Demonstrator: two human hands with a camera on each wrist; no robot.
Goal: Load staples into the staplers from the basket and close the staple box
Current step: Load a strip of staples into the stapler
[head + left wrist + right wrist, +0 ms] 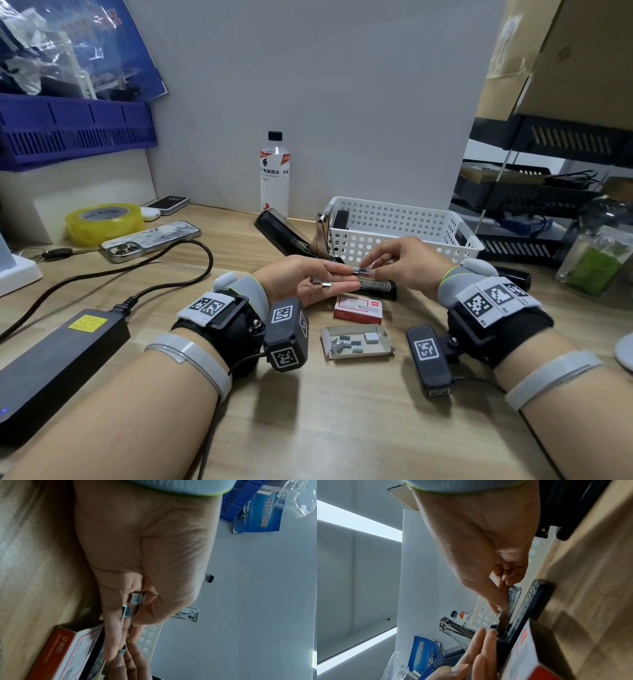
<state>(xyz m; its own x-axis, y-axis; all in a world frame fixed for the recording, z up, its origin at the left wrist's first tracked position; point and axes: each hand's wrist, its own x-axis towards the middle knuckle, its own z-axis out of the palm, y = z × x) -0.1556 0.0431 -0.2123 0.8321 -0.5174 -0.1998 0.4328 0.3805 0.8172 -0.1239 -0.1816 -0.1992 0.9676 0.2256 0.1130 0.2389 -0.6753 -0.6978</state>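
Note:
My left hand (337, 279) lies palm up over the desk. Its thumb presses short staple pieces (135, 599) against the straight fingers. My right hand (371, 271) pinches a silver staple strip (362, 271) at the left fingertips. Right below lies an open black stapler (380, 287). A second stapler (284, 229) stands open against the white basket (411, 219). The red staple box sleeve (358, 308) lies in front of my hands. Nearer me, its open inner tray (376, 353) holds several loose staple pieces.
A drink bottle (274, 171) stands by the back wall. On the left lie a phone (150, 240), a yellow tape roll (104, 222) and a black power adapter (61, 359) with its cable. A jar (599, 257) and black shelves stand on the right.

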